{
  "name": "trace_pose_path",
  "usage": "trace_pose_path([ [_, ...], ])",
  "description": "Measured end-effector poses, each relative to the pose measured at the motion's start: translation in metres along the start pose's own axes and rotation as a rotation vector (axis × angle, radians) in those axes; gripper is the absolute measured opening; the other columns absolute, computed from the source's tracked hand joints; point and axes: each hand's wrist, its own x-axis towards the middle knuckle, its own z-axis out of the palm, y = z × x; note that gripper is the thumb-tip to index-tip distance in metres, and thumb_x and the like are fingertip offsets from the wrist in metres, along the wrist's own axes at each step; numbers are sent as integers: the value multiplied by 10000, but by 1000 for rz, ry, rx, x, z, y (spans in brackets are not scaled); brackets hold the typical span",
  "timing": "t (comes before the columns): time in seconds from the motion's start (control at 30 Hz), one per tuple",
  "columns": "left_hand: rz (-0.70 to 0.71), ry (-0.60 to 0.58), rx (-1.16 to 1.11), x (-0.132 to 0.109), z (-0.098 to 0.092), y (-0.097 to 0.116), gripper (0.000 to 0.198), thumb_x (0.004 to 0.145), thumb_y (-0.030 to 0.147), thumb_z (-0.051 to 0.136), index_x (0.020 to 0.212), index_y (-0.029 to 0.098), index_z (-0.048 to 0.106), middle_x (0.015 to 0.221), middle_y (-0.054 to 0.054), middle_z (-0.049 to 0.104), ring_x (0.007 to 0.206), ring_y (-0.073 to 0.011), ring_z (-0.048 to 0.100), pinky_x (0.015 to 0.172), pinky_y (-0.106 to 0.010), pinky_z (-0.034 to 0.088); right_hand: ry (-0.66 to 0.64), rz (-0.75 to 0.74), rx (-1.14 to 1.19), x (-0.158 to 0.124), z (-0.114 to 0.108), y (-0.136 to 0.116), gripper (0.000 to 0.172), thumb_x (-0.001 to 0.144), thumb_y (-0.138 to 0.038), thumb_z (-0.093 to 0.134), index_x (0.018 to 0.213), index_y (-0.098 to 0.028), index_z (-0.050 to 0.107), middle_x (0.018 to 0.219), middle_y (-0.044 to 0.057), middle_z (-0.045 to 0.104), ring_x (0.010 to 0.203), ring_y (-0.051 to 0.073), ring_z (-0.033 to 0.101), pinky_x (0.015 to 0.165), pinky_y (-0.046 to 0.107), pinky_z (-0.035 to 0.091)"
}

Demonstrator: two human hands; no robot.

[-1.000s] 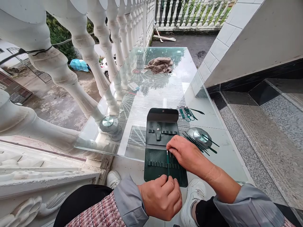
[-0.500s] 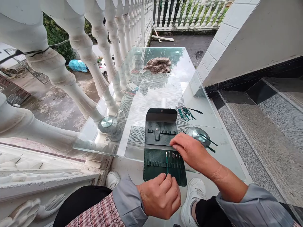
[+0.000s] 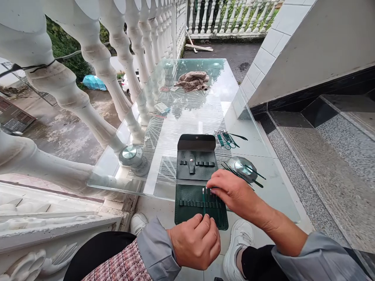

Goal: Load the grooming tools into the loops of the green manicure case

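Observation:
A dark green manicure case [image 3: 191, 176] lies unfolded at the near end of the glass table, its lower part reaching past the glass edge. Several slim green-handled metal tools [image 3: 204, 201] stand in the loops of its lower half; the upper loops hold nothing. My left hand [image 3: 195, 241] is closed on the case's lower edge, thumb and forefinger by the end of one tool. Above the tool tips, my right hand [image 3: 231, 191] is closed, its fingertips pinching the tip of a slim manicure tool. That hand covers part of the tool row.
On the glass table [image 3: 152, 164] lie nail clippers and small scissors [image 3: 226, 138], and loose slim tools [image 3: 254, 171] at the right. A crumpled brown cloth [image 3: 192, 81] and a small card [image 3: 162, 108] are farther back. White balusters [image 3: 99, 62] stand left, stone steps [image 3: 319, 148] right.
My right hand has moved down and left onto the tool tips, covering more of them. Slim tools on the glass behind it now show more. My left hand keeps its place on the case.

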Motion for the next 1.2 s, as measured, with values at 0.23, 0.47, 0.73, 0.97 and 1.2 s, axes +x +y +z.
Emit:
trace_pose_path([
  [0.23, 7, 24, -3, 0, 1, -1, 255, 845, 164, 449, 914, 57, 670, 930, -162, 678, 862, -247, 646, 673, -341, 534, -175, -194, -92, 14, 17, -7, 213, 835, -83, 473, 775, -201, 639, 885, 49, 570, 822, 156, 464, 697, 281, 405],
  [0.47, 0, 25, 0, 0, -2, -1, 275, 844, 133, 410, 889, 45, 667, 900, -174, 676, 756, -220, 644, 637, -330, 520, -314, -152, -109, 22, 10, -7, 154, 808, -86, 525, 776, -213, 607, 910, 20, 535, 842, 145, 442, 721, 276, 378],
  [0.73, -80, -31, 39, 0, -2, 3, 266, 839, 110, 403, 876, 42, 657, 862, -169, 667, 694, -202, 628, 624, -323, 513, -357, -136, -149, 22, 8, -11, 161, 835, -96, 468, 786, -208, 571, 903, 19, 521, 816, 141, 422, 692, 273, 361],
  [0.97, -116, -43, 48, 0, -1, 4, 272, 837, 103, 402, 909, 24, 653, 842, -161, 664, 700, -211, 633, 611, -310, 507, -375, -113, -122, 21, 7, -7, 160, 812, -89, 494, 816, -223, 581, 926, 12, 517, 842, 141, 436, 723, 275, 372],
  [1.2, -122, -50, 90, -2, 0, 5, 268, 838, 112, 413, 947, 11, 636, 861, -172, 660, 732, -221, 639, 670, -334, 510, -414, -121, -63, 25, 2, -4, 128, 806, -108, 525, 776, -220, 581, 920, 9, 516, 863, 143, 450, 742, 273, 383],
])
